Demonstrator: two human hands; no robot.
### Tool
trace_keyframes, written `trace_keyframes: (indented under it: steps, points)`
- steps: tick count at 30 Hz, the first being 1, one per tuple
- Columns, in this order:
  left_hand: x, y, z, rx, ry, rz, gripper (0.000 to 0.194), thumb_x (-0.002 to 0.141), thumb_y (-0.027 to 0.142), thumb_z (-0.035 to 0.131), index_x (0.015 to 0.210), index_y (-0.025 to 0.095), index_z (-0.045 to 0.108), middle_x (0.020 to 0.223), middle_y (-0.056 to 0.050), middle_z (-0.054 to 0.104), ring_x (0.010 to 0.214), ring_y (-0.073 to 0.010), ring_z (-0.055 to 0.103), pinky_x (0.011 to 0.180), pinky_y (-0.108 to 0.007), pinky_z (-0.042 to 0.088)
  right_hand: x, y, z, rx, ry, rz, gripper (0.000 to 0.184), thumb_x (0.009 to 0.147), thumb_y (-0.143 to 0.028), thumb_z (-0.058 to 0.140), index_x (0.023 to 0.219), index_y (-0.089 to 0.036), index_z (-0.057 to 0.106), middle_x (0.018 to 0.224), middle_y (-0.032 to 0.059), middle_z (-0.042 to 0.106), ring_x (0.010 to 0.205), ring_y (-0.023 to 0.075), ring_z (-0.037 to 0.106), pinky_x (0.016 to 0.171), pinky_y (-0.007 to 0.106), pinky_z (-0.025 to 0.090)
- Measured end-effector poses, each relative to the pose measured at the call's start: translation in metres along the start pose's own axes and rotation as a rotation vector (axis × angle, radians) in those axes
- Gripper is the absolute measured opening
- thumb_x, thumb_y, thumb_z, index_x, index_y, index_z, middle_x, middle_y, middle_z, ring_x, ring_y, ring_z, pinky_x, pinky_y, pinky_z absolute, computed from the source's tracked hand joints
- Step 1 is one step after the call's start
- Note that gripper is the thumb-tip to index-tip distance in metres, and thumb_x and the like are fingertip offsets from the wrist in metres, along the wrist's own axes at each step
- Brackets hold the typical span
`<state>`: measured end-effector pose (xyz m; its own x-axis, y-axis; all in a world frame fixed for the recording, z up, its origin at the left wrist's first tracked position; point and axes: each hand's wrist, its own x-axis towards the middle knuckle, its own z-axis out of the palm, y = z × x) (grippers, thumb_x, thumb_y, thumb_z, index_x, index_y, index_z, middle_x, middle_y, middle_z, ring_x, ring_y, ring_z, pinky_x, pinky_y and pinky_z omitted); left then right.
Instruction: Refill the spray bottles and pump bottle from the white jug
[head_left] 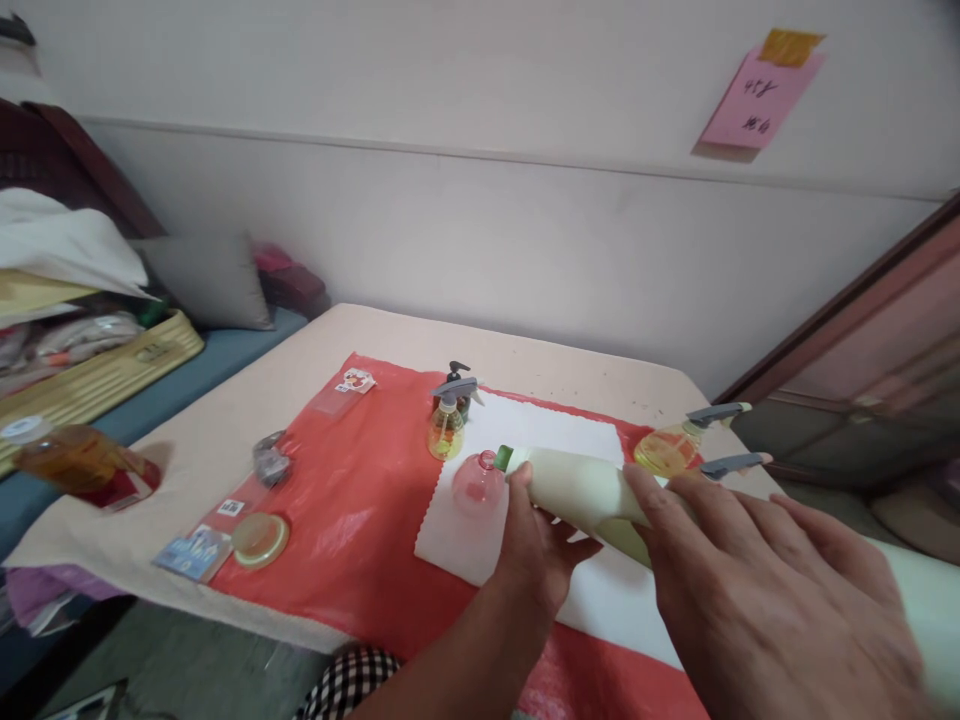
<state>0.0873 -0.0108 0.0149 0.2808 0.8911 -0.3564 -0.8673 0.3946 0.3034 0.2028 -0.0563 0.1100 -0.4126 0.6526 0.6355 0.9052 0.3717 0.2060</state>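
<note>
A long pale green bottle (570, 478) lies almost level across both hands. Its green neck meets the mouth of a small pink round see-through bottle (478, 487); I cannot tell whether liquid is flowing. My left hand (536, 545) grips the green bottle from below, close to its neck. Over the bottle's body, my right hand (780, 590) is wrapped from above. A spray bottle of yellow liquid (447, 436) with a grey trigger stands behind the pink one, partly covering a dark pump bottle (455, 376). Beyond my right hand are another yellow spray bottle (667, 450) and a second grey trigger (727, 466).
White scallop-edged paper (457, 550) lies on a red plastic sheet (352, 490) over the table. At left are a bottle of amber liquid (86, 465), a round lid (260, 540), a blue packet (193, 555) and a grey crumpled bundle (271, 460). A wall (487, 240) stands behind.
</note>
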Motion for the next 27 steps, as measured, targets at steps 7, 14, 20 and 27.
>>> trace_keyframes:
  steps: [7, 14, 20, 27]
  points:
    - [0.003, 0.000, -0.001, 0.015, 0.014, 0.001, 0.063, 0.082, 0.066, 0.053, 0.122, 0.019, 0.064, 0.118, -0.012, 0.065, 0.101, -0.0281, 0.062, 0.078, -0.039, 0.053, 0.011, -0.006, -0.008, -0.151, -0.019, -0.029, 0.035, 0.101, -0.016, 0.031, 0.119, -0.013, 0.061, 0.093, 0.0101, 0.059, 0.088, 0.0292, 0.053, 0.088, 0.048, 0.039]
    - [0.004, 0.003, 0.004, 0.094, 0.048, 0.069, 0.055, 0.082, 0.060, 0.059, 0.119, 0.020, 0.065, 0.108, -0.010, 0.069, 0.092, -0.0267, 0.067, 0.075, -0.038, 0.055, 0.010, -0.004, -0.009, -0.055, -0.081, 0.141, 0.033, 0.092, -0.006, 0.045, 0.117, -0.016, 0.064, 0.093, 0.0071, 0.058, 0.088, 0.0249, 0.050, 0.097, 0.046, 0.033]
    - [0.000, 0.007, 0.012, 0.266, 0.195, 0.161, 0.048, 0.084, 0.062, 0.059, 0.117, 0.027, 0.064, 0.112, -0.007, 0.067, 0.091, -0.0237, 0.067, 0.080, -0.044, 0.057, 0.004, 0.022, -0.010, 0.094, -0.259, 0.309, 0.016, 0.086, -0.009, 0.063, 0.100, -0.017, 0.065, 0.091, 0.0044, 0.057, 0.085, 0.0227, 0.049, 0.080, 0.036, 0.034]
    - [-0.011, 0.024, 0.009, 0.431, 0.180, 0.315, 0.025, 0.084, 0.041, 0.069, 0.097, 0.020, 0.062, 0.097, -0.006, 0.070, 0.097, -0.0226, 0.070, 0.087, -0.039, 0.057, -0.023, 0.074, 0.012, 0.724, -0.093, 0.781, 0.023, 0.080, -0.021, 0.069, 0.102, -0.019, 0.067, 0.101, 0.0032, 0.064, 0.091, 0.0207, 0.056, 0.079, 0.031, 0.040]
